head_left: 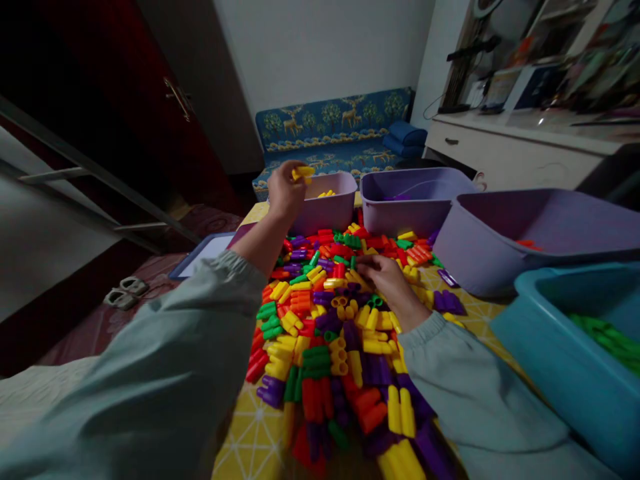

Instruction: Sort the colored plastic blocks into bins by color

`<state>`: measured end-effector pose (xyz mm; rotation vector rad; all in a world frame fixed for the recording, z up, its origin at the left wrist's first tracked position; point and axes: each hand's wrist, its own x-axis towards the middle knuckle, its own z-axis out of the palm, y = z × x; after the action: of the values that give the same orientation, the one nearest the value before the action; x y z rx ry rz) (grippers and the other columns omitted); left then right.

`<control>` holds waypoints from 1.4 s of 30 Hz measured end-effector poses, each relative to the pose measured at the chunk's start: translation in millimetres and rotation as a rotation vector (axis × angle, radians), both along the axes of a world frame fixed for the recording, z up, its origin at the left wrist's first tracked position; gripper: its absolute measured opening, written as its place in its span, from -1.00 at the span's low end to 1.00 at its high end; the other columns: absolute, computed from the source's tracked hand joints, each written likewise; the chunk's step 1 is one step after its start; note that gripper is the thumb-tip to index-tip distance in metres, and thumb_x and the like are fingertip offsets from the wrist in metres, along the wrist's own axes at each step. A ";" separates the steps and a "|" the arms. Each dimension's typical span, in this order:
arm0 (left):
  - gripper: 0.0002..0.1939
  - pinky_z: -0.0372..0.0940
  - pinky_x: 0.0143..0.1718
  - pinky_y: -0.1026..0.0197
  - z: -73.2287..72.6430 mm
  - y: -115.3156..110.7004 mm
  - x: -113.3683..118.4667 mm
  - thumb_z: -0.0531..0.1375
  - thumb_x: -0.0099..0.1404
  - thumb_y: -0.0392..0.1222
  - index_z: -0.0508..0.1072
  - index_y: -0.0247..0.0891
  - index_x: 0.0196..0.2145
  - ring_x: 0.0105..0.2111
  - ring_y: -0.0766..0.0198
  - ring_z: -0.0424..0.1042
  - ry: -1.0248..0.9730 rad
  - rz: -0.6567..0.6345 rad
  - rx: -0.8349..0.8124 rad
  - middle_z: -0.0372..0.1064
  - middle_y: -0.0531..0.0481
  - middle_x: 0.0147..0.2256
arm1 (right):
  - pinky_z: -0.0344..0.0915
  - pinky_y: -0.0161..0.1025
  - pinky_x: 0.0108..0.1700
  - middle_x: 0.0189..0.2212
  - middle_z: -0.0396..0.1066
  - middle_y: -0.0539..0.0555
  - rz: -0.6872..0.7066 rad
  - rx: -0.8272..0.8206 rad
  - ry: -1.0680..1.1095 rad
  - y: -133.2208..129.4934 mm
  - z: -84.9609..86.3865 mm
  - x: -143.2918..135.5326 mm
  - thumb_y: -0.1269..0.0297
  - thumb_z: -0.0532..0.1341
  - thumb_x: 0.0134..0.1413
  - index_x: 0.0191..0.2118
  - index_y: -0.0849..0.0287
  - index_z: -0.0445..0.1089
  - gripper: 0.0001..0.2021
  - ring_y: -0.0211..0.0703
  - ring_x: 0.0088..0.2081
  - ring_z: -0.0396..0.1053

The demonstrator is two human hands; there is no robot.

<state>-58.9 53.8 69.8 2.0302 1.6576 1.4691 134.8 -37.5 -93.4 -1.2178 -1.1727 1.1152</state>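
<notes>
My left hand [286, 195] is raised at the near left side of the far-left purple bin [333, 210], its fingers closed on a yellow toy block [303, 173]. More yellow blocks [327, 194] show inside that bin. Lower and to the right, my right hand [384, 279] reaches into a heap of plastic bullet-shaped blocks in red, yellow, green, purple and orange. Its fingers are bent together at the heap; whatever lies between the fingertips is hidden. Close by are a red block [339, 270] and a green block [375, 301].
The heap covers much of the yellow patterned tablecloth [253, 427]. A middle purple bin [410, 213] holds purple pieces, a right purple bin [475, 260] has orange ones, and a blue bin [545, 360] has green ones. Behind stands a patterned sofa [330, 130].
</notes>
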 end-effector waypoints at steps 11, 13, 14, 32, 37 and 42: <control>-0.60 0.13 0.08 -0.12 -49.4 32.5 -20.1 -0.04 0.46 -0.09 0.41 -0.52 -0.17 -0.09 0.10 0.36 0.539 0.099 -0.226 0.46 -0.25 -0.16 | 0.40 -0.18 -0.18 -0.31 0.53 0.10 0.013 0.005 -0.015 -2.9 1.4 -0.9 0.26 0.28 -0.15 -0.27 0.21 0.49 -0.75 -0.11 -0.26 0.47; -0.53 0.10 0.09 -0.18 -48.7 31.7 -20.0 -0.04 0.45 0.00 0.41 -0.54 -0.16 -0.08 0.08 0.34 0.571 0.076 -0.248 0.46 -0.26 -0.16 | 0.39 -0.17 -0.17 -0.31 0.53 0.11 0.009 0.003 -0.013 -3.1 2.1 -0.9 0.26 0.28 -0.16 -0.28 0.21 0.49 -0.75 -0.11 -0.26 0.47; -0.53 0.08 0.10 -0.20 -47.2 30.4 -19.1 0.00 0.43 0.02 0.40 -0.54 -0.14 -0.06 0.06 0.33 0.592 0.066 -0.253 0.45 -0.28 -0.14 | 0.39 -0.17 -0.17 -0.31 0.53 0.11 0.010 0.002 -0.011 -3.1 2.3 -0.6 0.26 0.28 -0.16 -0.28 0.21 0.49 -0.76 -0.11 -0.27 0.47; -0.42 0.34 -0.12 0.10 -63.1 -157.2 -33.6 0.33 0.04 -0.01 0.45 -0.18 0.03 -0.10 -0.05 0.47 0.911 -0.051 -0.588 0.47 -0.18 -0.10 | 0.37 -0.20 -0.23 -0.40 0.52 0.08 -0.001 0.007 0.004 -2.1 4.1 -0.7 0.28 0.30 -0.24 -0.33 0.23 0.49 -0.76 -0.14 -0.33 0.45; -0.40 0.35 -0.16 0.12 -75.2 -167.4 -17.4 0.26 0.10 -0.16 0.37 -0.16 0.13 -0.12 -0.01 0.46 0.946 -0.053 -0.599 0.39 -0.22 -0.05 | 0.38 -0.21 -0.25 -0.40 0.53 0.07 -0.004 0.003 0.030 -1.9 3.1 -0.5 0.28 0.30 -0.25 -0.35 0.21 0.50 -0.77 -0.14 -0.34 0.45; -0.47 0.34 -0.11 0.16 -93.3 -148.4 -0.5 0.16 0.06 -0.47 0.50 -0.22 0.01 -0.14 0.10 0.46 0.640 -0.129 -0.460 0.42 -0.19 -0.09 | 0.38 -0.18 -0.21 -0.39 0.54 0.08 -0.013 0.025 0.013 -0.6 1.3 -1.1 0.27 0.30 -0.24 -0.35 0.20 0.51 -0.78 -0.12 -0.32 0.46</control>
<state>-59.4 -94.7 -23.6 2.3799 1.7874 0.3362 133.7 -38.1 -92.1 -1.1959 -1.1635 1.0946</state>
